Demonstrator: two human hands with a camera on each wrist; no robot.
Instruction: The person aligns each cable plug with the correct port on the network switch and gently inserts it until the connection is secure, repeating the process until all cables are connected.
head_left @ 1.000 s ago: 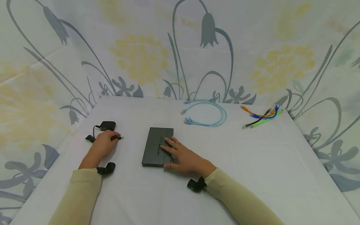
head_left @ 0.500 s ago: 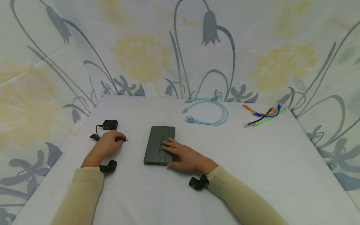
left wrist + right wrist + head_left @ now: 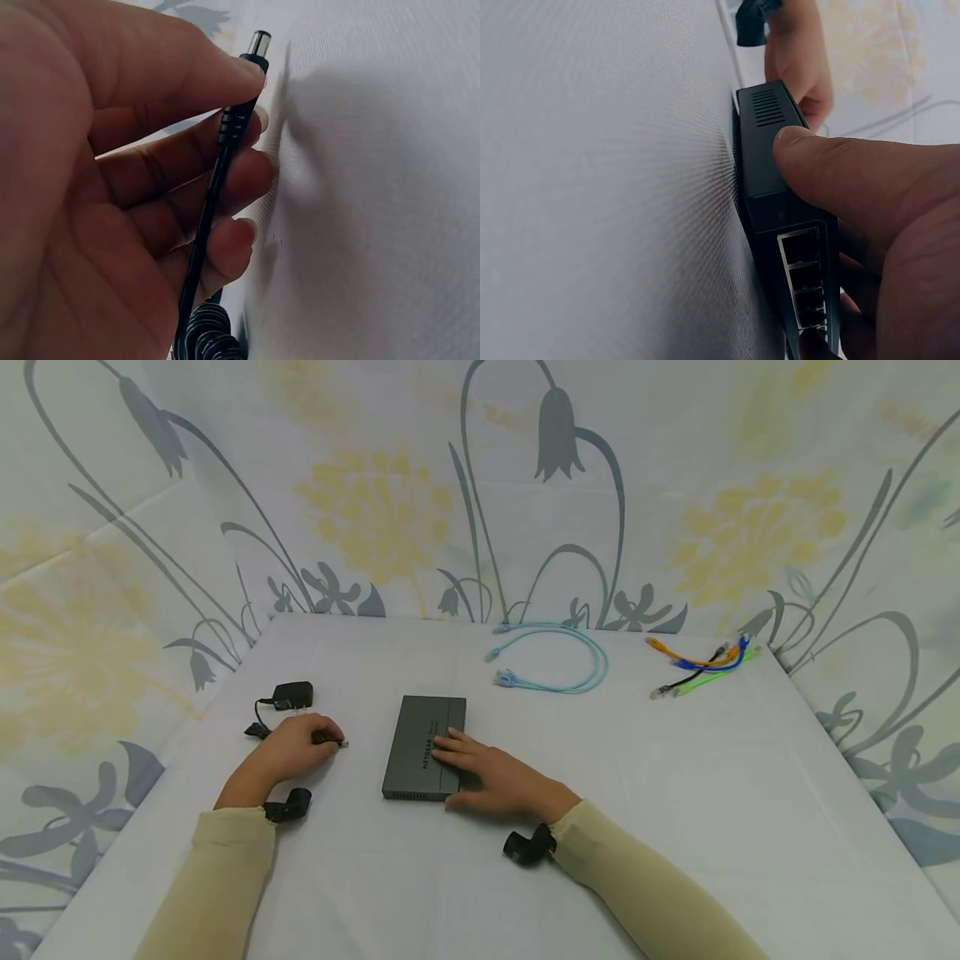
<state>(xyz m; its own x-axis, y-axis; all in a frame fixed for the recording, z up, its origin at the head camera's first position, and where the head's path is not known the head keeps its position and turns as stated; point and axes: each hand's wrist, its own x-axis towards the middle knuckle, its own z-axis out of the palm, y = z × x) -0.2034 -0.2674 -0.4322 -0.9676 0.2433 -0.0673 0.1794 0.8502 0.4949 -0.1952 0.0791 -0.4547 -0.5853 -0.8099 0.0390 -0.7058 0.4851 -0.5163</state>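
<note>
My left hand [image 3: 292, 750] pinches a black barrel plug [image 3: 238, 116] between thumb and forefinger, metal tip pointing away from the palm. Its cord runs down across the curled fingers to a bundled coil [image 3: 210, 334]. Behind that hand lies the black power adapter [image 3: 292, 695], prongs towards it. A dark grey NETGEAR network switch [image 3: 408, 747] lies flat on the table right of the plug. Over its right part rests my right hand [image 3: 498, 781], fingers on top and thumb [image 3: 810, 154] against the vented short side. Open ports [image 3: 804, 277] show along the switch's long side, partly covered by a fingertip.
A light blue network cable [image 3: 600, 668] lies looped at the back middle. Farther right is a small pile of short cables: orange [image 3: 660, 649], blue [image 3: 697, 668], black [image 3: 678, 684] and green [image 3: 712, 677]. Patterned cloth [image 3: 375, 510] rises behind the white table [image 3: 675, 793].
The left hand has moved right with the barrel plug, closer to the switch. The right hand's spread fingers have drawn closer together on the switch, which stays in place.
</note>
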